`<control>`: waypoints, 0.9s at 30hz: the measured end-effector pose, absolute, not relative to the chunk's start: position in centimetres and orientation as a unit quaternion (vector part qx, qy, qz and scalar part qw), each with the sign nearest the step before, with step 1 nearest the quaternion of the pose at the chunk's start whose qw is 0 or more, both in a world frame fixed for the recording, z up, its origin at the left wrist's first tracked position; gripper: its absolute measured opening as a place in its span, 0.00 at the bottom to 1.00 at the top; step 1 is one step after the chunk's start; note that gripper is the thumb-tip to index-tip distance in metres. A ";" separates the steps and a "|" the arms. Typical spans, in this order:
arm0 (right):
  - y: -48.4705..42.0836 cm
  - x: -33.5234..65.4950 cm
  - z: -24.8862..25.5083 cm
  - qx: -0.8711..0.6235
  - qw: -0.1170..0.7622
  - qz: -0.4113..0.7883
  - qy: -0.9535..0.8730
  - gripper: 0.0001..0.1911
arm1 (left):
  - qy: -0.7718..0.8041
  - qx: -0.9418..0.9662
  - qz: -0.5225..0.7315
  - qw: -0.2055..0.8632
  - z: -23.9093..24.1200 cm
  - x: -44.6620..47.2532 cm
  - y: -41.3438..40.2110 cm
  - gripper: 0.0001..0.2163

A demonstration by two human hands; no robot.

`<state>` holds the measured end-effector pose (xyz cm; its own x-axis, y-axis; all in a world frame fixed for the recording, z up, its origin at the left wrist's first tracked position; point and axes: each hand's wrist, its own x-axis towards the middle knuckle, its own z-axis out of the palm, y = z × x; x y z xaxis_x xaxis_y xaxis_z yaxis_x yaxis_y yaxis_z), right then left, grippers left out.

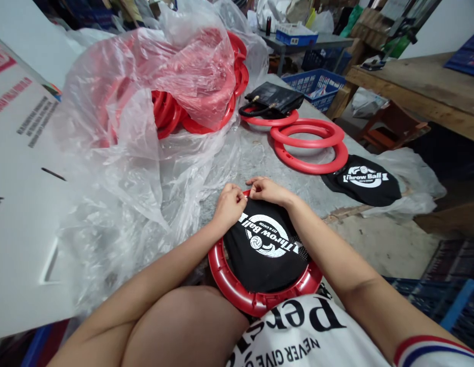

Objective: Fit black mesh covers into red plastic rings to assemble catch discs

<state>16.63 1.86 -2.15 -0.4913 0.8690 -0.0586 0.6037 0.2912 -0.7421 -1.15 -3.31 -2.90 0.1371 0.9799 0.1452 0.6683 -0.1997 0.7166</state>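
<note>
A red plastic ring (237, 287) leans between my lap and the table edge, its ribbed side facing me. Across its opening lies a black fabric cover (256, 272) with a white "Throw Ball" print. At the ring's far edge, my left hand (231, 203) pinches the fabric's rim with its fingers closed. Just beside it, my right hand (268, 190) is closed at the same edge, thumb and finger pinching the fabric against the ring. The fingertips hide exactly how the fabric sits there.
Clear plastic bags (145, 66) with many red rings cover the table's left and back. Loose red rings (309, 165) lie to the right, near a black bag (275, 97) and another black printed cover (365, 181). A white carton (26, 204) stands at left; blue crates (317, 81) are behind.
</note>
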 end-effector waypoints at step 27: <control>1.8 16.4 -2.7 -0.500 0.178 0.307 -0.790 0.05 | 0.615 0.684 0.300 0.251 -1.7 -0.9 -2.9 0.11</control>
